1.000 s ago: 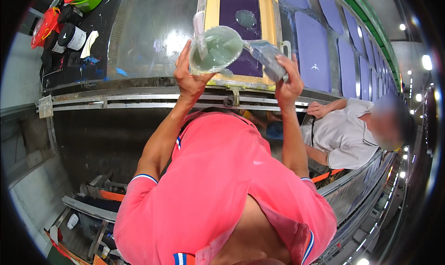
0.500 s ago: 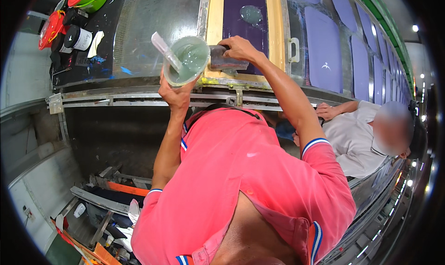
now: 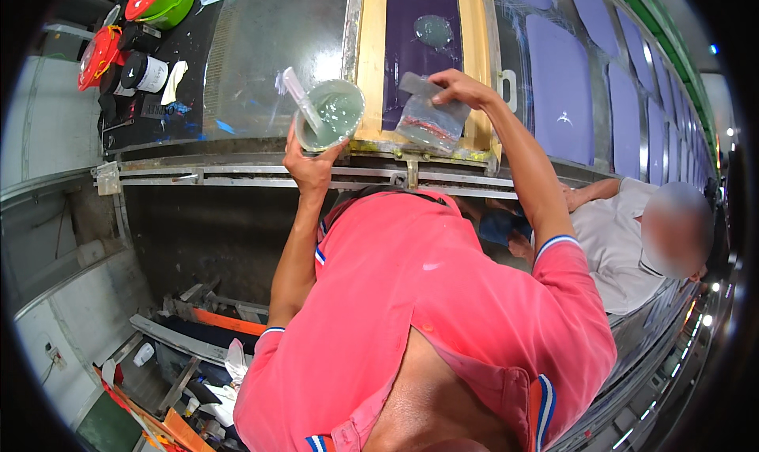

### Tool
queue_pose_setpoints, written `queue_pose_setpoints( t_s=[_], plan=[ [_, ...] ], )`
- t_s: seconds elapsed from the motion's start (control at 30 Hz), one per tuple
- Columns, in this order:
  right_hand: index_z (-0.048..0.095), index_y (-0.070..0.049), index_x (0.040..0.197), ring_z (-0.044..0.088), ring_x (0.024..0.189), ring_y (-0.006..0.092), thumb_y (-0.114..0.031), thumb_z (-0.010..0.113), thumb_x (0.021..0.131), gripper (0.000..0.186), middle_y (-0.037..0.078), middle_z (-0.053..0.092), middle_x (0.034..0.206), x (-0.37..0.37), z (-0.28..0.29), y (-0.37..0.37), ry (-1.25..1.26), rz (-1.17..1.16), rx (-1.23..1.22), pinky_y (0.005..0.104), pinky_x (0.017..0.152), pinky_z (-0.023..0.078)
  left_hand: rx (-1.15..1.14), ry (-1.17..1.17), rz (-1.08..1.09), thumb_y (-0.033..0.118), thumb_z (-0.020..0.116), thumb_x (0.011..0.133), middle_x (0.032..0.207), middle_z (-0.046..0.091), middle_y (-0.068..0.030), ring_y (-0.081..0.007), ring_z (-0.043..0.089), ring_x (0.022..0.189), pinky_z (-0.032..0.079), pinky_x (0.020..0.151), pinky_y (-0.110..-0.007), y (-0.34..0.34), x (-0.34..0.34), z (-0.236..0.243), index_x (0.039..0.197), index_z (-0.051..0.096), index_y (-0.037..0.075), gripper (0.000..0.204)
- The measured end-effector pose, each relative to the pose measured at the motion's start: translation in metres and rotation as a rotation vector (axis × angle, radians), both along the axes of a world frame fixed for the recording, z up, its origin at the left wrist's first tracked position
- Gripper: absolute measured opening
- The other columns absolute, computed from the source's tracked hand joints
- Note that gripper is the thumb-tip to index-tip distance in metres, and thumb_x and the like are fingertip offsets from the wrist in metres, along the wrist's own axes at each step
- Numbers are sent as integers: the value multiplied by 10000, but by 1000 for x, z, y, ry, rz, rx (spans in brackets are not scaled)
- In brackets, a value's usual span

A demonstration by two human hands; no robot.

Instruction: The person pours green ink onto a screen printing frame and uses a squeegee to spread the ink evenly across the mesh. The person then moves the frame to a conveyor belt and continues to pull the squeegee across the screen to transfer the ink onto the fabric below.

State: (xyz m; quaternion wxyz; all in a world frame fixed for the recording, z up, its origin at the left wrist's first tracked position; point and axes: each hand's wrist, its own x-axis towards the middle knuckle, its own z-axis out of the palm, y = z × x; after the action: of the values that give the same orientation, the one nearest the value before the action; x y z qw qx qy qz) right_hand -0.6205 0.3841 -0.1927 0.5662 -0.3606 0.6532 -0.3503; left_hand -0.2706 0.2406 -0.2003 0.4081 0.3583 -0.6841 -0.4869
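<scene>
Red-lidded green bucket (image 3: pixel 173 11) upper left; white-labelled black jar (image 3: pixel 145 73) beside pale cloth (image 3: pixel 174 83); light-shirted co-worker (image 3: pixel 628 250) at right.

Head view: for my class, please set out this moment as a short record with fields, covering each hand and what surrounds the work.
Left hand: holds a tub of pale green paste, a pale stick leaning in it
Right hand: holds a flat greyish scraper
Frame: yellowish border around a dark purple panel
On panel: wet-looking patch
Left of frame: red-lidded green bucket
Right of frame: purple sheets
</scene>
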Motion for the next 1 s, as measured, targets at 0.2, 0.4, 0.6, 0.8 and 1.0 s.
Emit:
queue_pose_setpoints(
  t_s=[0.2,0.4,0.6,0.8,1.0],
  plan=[
    [635,-23,1231,643,1035,154,34,727,769,474,43,697,1076,23,55,61,-100,-381,-314,313,915,524,-144,-158,-76,303,977,571,1377,596,-237,-346,573,1289,424,1065,-445,-8,-7,-24,1239,688,32,776],
    [623,6,1171,677,1043,199,35,756,810,385,98,692,1122,87,101,74,27,-712,-649,363,912,586,-302,-190,-235,379,946,619,1323,638,-185,-328,516,1343,344,1073,-482,-7,-32,-19,1315,644,69,819],
    [652,-32,1109,682,1097,258,6,778,805,331,108,732,1090,181,117,51,857,-695,-899,541,1155,363,-330,-30,-272,314,946,609,1307,647,-181,-326,519,1341,341,1068,-478,2,-57,0,1317,623,7,836],
    [665,-41,1080,672,1098,328,135,626,686,434,138,734,1114,224,123,51,1287,-599,-887,469,1013,435,-178,146,-269,281,937,627,1358,611,-228,-341,537,1333,341,1097,-455,1,-51,30,1321,619,0,813],
    [654,-34,1116,679,1075,319,173,696,727,443,162,718,1146,199,110,57,1384,-668,-834,382,943,522,-222,194,-273,295,947,621,1382,590,-242,-360,562,1300,383,1081,-453,-21,-45,26,1301,633,-7,807]
  ],
)
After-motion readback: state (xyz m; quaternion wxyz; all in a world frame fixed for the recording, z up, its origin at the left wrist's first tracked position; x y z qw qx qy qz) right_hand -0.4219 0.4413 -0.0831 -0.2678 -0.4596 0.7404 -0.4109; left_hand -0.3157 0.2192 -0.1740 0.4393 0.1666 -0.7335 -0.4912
